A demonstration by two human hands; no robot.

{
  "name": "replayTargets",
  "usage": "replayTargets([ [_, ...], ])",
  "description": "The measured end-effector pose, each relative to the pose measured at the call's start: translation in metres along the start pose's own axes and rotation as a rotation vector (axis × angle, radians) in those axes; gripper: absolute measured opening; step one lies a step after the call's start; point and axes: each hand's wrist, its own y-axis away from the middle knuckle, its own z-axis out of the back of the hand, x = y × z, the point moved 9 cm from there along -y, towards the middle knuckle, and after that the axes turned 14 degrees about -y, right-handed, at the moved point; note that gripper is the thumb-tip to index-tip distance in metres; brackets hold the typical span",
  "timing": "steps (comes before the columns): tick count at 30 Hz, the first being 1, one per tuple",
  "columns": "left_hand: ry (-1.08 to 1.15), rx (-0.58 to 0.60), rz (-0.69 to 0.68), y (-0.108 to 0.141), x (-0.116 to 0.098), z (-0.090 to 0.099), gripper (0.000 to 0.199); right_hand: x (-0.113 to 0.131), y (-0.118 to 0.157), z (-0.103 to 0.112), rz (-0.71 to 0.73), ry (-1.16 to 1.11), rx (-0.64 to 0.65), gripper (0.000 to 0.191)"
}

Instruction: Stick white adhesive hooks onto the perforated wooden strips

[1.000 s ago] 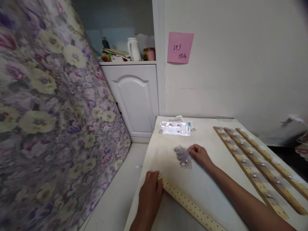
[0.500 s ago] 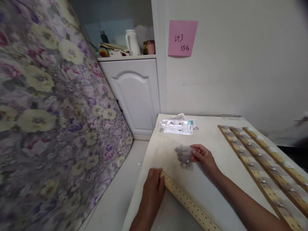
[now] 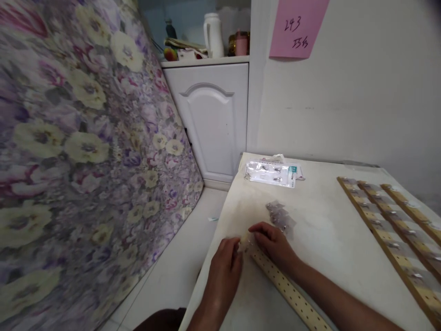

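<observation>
Head view: strip could skew, I judge, if the left hand slackens; clear packet could slide off if nudged. Strip's far end lies between the hands: left grips it; right hand touches packet over it, pinch unclear.

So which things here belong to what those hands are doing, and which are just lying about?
Part of the job:
holed strip
small packets
probably the packet-covered strips

Apparently just about:
jug
pink note
floral cloth
perhaps the untouched blister pack
</observation>
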Motion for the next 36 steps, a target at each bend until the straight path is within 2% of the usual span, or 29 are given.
replayTargets([
  [5,-0.021,0.018,0.070,-0.001,0.004,-0.004,0.028,0.003,0.002,0.000,0.038,0.158,0.034,0.021],
  [8,0.000,0.010,0.096,-0.003,0.007,-0.004,0.025,0.000,0.002,0.003,0.005,0.183,-0.002,0.021],
  [13,0.062,-0.007,0.121,-0.006,0.006,-0.003,0.020,-0.014,0.003,0.003,-0.123,0.091,0.017,0.021],
  [18,0.057,-0.004,0.146,-0.008,0.006,-0.003,0.016,-0.010,0.001,0.003,-0.084,0.127,0.032,0.018],
  [23,0.064,-0.011,0.155,-0.009,0.007,-0.005,0.013,-0.013,0.001,0.002,-0.134,0.053,0.004,0.017],
  [36,0.050,-0.039,0.144,-0.010,0.005,-0.005,0.012,-0.015,0.000,0.004,-0.132,0.049,-0.012,0.016],
])
